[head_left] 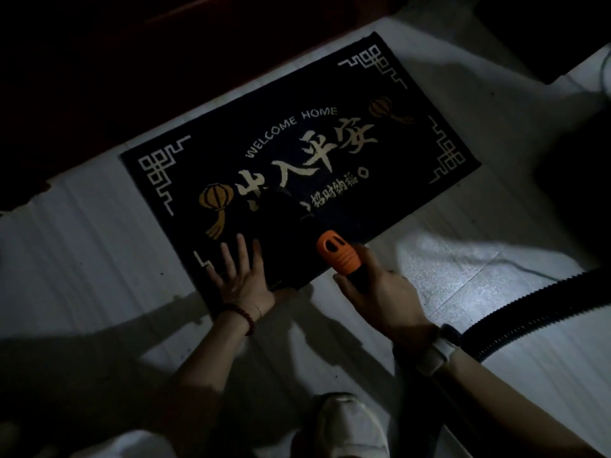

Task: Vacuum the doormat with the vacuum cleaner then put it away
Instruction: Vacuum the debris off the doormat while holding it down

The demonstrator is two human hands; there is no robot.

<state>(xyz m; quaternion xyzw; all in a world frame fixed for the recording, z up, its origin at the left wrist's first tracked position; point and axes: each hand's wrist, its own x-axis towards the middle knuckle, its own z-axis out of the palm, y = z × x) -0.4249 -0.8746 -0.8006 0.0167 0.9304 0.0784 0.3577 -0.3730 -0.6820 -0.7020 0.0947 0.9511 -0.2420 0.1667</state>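
Note:
A dark doormat (380,133) with pale lettering and orange lanterns lies askew on the light tiled floor. My left hand (239,276) lies flat with spread fingers on the mat's near corner. My right hand (380,292) grips the vacuum's handle, whose orange collar (335,252) shows above my fingers. The black nozzle (281,216) rests on the mat near its middle, hard to make out in the dim light. A black ribbed hose (529,312) runs from behind my right wrist off to the right.
A dark red door or threshold (132,77) borders the mat's far side. My white shoe (350,428) stands on the floor below my hands. A thin cable (529,269) lies on the tiles at right. A dark object (562,34) fills the top right corner.

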